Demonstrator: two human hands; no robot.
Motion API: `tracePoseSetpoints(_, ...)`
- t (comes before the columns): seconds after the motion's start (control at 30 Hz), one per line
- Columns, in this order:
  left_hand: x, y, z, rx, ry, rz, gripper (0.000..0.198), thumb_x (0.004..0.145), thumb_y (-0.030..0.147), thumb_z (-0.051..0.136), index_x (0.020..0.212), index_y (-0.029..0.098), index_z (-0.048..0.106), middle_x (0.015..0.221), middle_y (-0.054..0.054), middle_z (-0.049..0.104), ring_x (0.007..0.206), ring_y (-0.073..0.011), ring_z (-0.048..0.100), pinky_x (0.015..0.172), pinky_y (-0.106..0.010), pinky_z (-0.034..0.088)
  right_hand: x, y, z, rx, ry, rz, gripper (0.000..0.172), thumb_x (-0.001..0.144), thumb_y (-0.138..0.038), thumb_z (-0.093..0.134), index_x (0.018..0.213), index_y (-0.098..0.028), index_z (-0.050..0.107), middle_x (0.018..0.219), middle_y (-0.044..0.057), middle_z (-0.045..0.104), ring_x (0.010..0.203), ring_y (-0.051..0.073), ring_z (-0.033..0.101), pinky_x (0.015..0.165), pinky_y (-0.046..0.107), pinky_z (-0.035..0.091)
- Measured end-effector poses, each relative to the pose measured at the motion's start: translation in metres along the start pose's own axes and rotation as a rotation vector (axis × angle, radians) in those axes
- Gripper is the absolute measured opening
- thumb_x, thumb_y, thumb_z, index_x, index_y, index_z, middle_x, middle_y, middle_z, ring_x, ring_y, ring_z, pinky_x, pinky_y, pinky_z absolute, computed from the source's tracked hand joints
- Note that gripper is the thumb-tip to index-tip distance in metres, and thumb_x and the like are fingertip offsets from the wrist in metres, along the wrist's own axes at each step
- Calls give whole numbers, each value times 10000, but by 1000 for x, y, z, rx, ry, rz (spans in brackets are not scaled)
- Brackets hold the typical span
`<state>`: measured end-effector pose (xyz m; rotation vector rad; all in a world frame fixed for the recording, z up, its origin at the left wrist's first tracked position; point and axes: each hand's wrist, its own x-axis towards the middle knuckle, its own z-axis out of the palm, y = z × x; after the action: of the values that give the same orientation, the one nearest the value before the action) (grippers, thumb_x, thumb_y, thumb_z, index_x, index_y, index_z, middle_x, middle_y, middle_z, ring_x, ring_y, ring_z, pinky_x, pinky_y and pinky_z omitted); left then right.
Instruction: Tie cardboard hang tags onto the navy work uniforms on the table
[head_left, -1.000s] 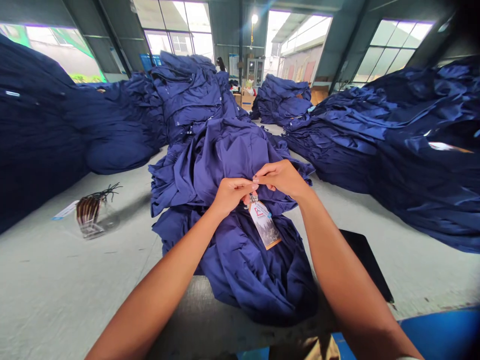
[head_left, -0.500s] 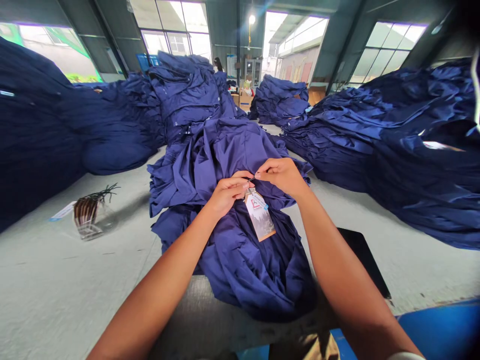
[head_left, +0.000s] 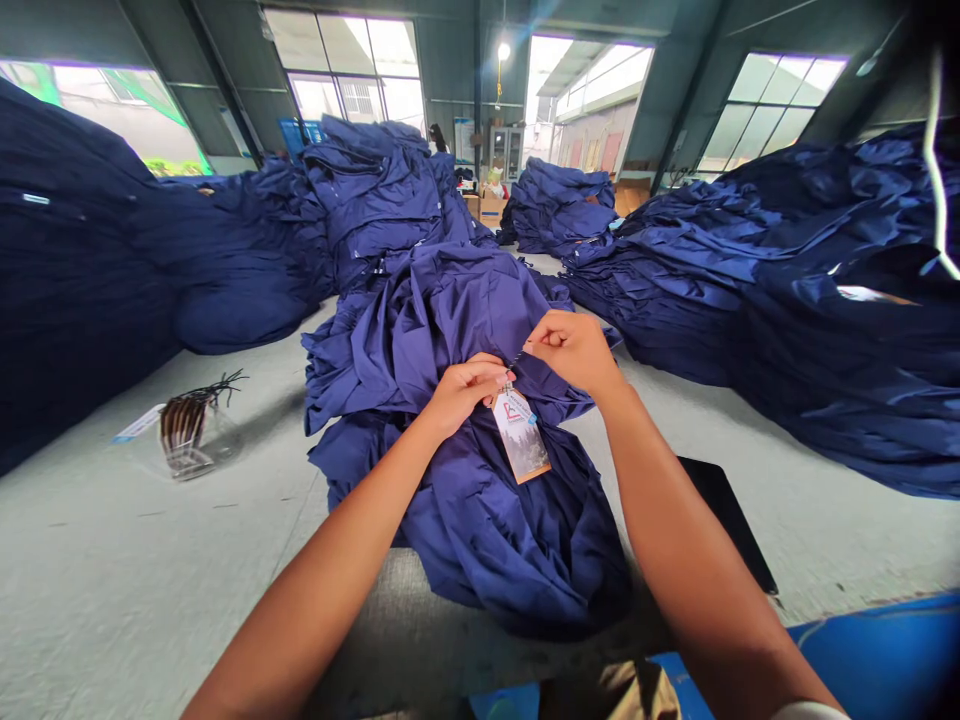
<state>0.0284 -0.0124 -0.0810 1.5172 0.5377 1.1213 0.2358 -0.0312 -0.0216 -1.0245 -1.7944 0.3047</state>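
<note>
Nearest us, the crumpled navy cotton garment [head_left: 480, 520] drapes over the grey bench [head_left: 112, 560] edge, with the part in hand facing up. On it lies the printed card swing tag [head_left: 523, 445]. Our left hand [head_left: 466, 388] pinches the tag's top in its grip, apparently to steady it. Our right hand [head_left: 571, 348] pinches the thin dark cord [head_left: 517, 357], seemingly pulled taut. Beyond rise stacked navy garments [head_left: 375, 200].

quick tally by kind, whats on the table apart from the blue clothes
hang tag, in left hand: 1
tag string, in right hand: 1
clear tub of tags: 1
black board: 1
white slip: 1
total: 5
</note>
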Motion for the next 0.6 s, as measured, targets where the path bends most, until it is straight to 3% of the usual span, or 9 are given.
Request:
tracePoseSetpoints(0.1,1,-1,0,160,-53,25,226,798,379,847,835,157,829,972,-62,609,614,-59,516,531,-231,396,1,6,-3,-27,68,48,96,752,-196,701,661,-171,682,695,-9,593,558,99,431,568,270,320)
tracePoseSetpoints(0.23,0,-1,2,100,-15,-5,199,753,347,877,784,160,818,1021,-53,602,590,-38,490,525,-233,374,1,7,-3,-94,42,-13,92,758,-157,678,667,-175,681,671,-16,572,576,108,461,594,270,334)
tracePoseSetpoints(0.33,-1,-1,2,-48,63,-29,178,698,302,907,781,165,830,1110,-67,621,570,-16,433,515,-240,332,0,4,-6,-144,-96,-89,122,743,-102,633,647,-171,661,666,-19,565,592,108,473,611,267,331)
tracePoseSetpoints(0.5,-3,1,3,-152,146,-30,171,634,259,932,749,177,834,1117,-75,649,619,-43,471,530,-243,335,-4,-5,-6,-157,-391,-143,145,697,-66,602,599,-170,629,635,-34,553,595,100,466,591,259,296)
tracePoseSetpoints(0.6,-3,3,4,-154,136,-45,176,629,269,938,747,182,840,1120,-69,655,634,-50,487,559,-246,374,-5,-11,3,-178,-454,-146,140,692,-71,602,603,-170,646,629,-36,566,594,96,467,591,258,292)
